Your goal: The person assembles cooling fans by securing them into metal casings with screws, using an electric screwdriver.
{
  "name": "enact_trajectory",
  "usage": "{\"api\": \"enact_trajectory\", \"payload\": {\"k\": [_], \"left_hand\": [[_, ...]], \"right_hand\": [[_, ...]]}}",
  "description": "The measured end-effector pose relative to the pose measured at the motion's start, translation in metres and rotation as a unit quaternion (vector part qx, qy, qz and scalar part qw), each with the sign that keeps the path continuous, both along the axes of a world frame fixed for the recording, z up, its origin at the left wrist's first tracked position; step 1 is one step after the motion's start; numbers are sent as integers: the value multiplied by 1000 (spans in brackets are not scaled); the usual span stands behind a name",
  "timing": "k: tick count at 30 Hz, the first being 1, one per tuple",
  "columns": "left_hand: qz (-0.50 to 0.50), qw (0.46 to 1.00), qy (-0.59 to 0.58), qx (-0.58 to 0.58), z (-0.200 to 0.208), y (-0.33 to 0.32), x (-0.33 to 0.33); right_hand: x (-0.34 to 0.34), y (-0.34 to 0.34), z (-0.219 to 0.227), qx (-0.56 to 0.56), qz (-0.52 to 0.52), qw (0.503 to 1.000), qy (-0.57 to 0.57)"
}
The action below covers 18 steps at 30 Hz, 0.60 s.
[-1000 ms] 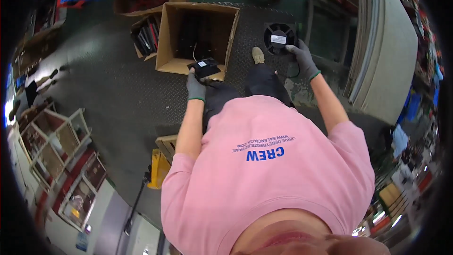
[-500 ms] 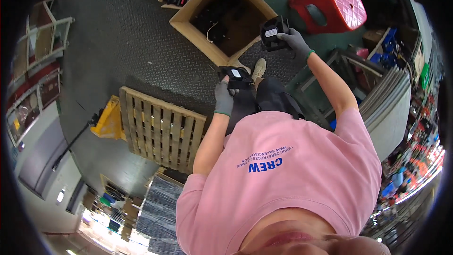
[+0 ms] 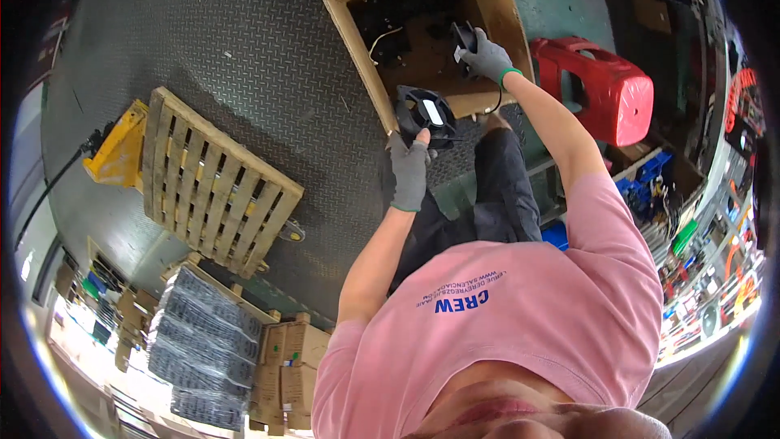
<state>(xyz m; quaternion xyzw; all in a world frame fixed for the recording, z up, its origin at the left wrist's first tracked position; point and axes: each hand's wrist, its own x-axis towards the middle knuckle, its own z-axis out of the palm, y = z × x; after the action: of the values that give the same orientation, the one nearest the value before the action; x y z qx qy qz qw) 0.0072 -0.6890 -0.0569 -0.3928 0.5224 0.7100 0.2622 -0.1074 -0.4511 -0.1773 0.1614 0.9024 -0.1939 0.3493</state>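
My left hand [image 3: 409, 172], in a grey glove with a bare thumb tip, grips a black cooling fan [image 3: 424, 114] by its frame at the near edge of a large cardboard box [image 3: 363, 55]. A white label shows on the fan's hub. My right hand [image 3: 487, 58], gloved in grey with a green cuff, is closed on a second black fan [image 3: 464, 42] above the right part of the box opening. A dark cable [image 3: 499, 99] hangs below that hand. Down inside the box lie black items with a pale wire [image 3: 384, 39]; shadow hides their shape.
A red plastic stool [image 3: 597, 89] lies on its side right of the box. To the left a wooden pallet [image 3: 213, 187] sits on a yellow pallet truck [image 3: 120, 150]. A wrapped stack [image 3: 203, 341] and brown cartons [image 3: 286, 366] stand at lower left. Blue bins [image 3: 646, 175] are at right.
Both hands have carried their fans forward to the box, the right one now over its opening. My view has shifted, and my legs have stepped closer to the box.
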Motion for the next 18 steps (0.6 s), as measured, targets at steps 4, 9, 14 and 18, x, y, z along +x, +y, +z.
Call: {"api": "enact_trajectory", "payload": {"k": [4, 9, 14, 18], "left_hand": [[53, 998, 7, 24, -48, 39, -12], [180, 983, -38, 18, -128, 78, -13], [235, 966, -88, 60, -173, 104, -9], [257, 957, -110, 72, -179, 103, -13]], "right_hand": [[-22, -4, -84, 1, 22, 1000, -18], [-35, -22, -195, -102, 39, 991, -75], [-43, -11, -309, -79, 104, 981, -142], [-48, -21, -382, -137, 137, 961, -199]]}}
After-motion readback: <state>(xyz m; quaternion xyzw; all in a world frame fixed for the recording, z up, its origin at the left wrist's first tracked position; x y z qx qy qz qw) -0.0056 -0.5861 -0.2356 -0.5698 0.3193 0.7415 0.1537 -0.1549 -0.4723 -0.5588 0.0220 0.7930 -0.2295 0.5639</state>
